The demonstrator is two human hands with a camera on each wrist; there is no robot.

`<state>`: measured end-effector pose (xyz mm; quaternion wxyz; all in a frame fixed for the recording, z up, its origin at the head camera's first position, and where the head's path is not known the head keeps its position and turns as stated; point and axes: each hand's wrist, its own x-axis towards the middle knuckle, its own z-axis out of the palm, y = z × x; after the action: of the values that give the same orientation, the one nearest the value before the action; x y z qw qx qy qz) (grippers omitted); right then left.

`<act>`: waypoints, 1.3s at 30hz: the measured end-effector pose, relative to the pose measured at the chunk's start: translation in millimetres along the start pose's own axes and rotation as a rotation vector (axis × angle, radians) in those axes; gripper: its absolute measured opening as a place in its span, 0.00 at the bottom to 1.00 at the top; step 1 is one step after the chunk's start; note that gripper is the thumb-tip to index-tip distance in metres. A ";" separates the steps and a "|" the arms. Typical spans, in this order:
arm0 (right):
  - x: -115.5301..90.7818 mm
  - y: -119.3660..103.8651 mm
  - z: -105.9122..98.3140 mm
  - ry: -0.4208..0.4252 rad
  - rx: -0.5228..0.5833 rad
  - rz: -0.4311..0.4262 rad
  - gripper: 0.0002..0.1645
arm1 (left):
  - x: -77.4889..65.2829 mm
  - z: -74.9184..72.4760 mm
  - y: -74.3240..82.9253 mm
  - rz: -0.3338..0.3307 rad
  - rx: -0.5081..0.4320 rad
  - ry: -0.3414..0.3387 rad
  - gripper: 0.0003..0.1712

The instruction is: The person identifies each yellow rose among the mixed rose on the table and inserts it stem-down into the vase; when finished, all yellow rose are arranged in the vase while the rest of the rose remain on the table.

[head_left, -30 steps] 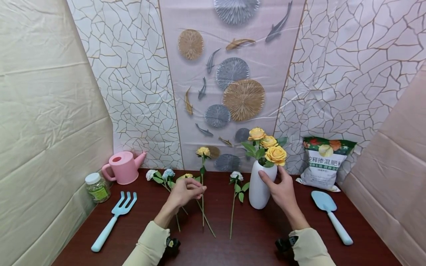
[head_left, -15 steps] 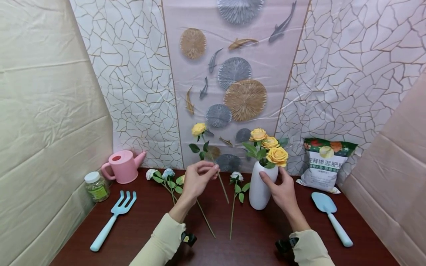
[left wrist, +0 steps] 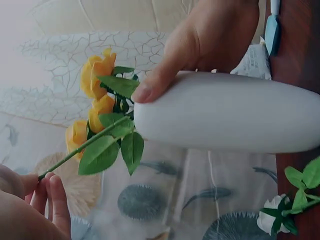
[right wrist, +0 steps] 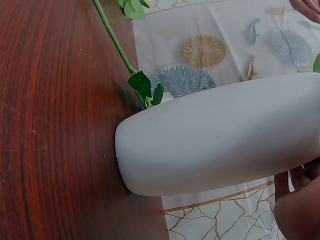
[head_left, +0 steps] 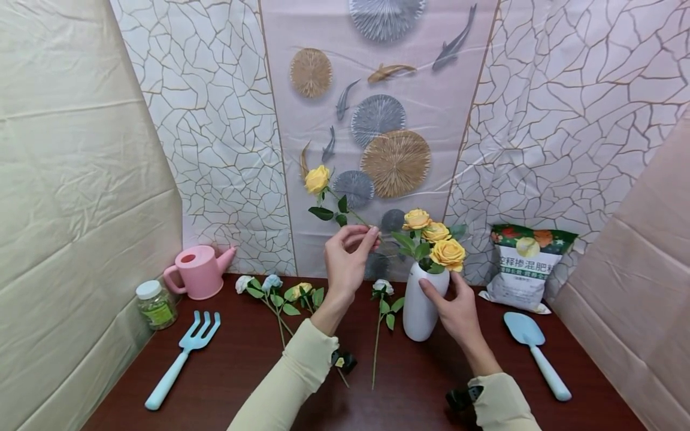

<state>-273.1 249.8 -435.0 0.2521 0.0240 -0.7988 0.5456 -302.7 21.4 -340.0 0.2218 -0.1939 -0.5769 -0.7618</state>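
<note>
A pink watering can [head_left: 199,272] stands at the far left of the desk [head_left: 399,413]. Centre: a yellow rose [head_left: 317,179] above the desk — the grip of the left hand [head_left: 347,260] pinches its stem [left wrist: 85,147]. Right of it, the white vase [head_left: 419,308] holds yellow blooms [head_left: 447,254] — the grip of the right hand [head_left: 458,308] clasps its upper part. A blue trowel [head_left: 539,353] lies right.

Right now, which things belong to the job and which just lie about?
Job, likely: held yellow rose; tall white vase; its yellow roses; loose white, blue, yellow flowers.
Lying about: pink watering can; blue fork; blue trowel; white-lidded jar; white printed bag.
</note>
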 end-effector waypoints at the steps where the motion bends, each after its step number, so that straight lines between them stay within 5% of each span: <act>1: 0.0 -0.4 0.1 -0.001 0.002 -0.002 0.36 | 0.6 3.4 0.5 0.010 -0.002 0.005 0.13; 16: 0.7 1.1 0.5 0.014 0.003 -0.013 0.35 | -6.5 35.9 -8.4 0.083 0.140 -0.027 0.10; 23: 0.0 -0.1 0.3 0.004 0.009 -0.020 0.36 | -14.2 41.8 -24.8 0.065 0.188 -0.060 0.09; 39: 0.2 0.5 -0.6 -0.006 0.016 -0.031 0.35 | -28.6 48.2 -44.4 -0.035 0.478 -0.154 0.09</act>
<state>-273.2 250.6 -435.2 0.2578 0.0403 -0.7948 0.5479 -302.1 81.6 -378.5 0.2037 -0.1832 -0.7592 -0.5903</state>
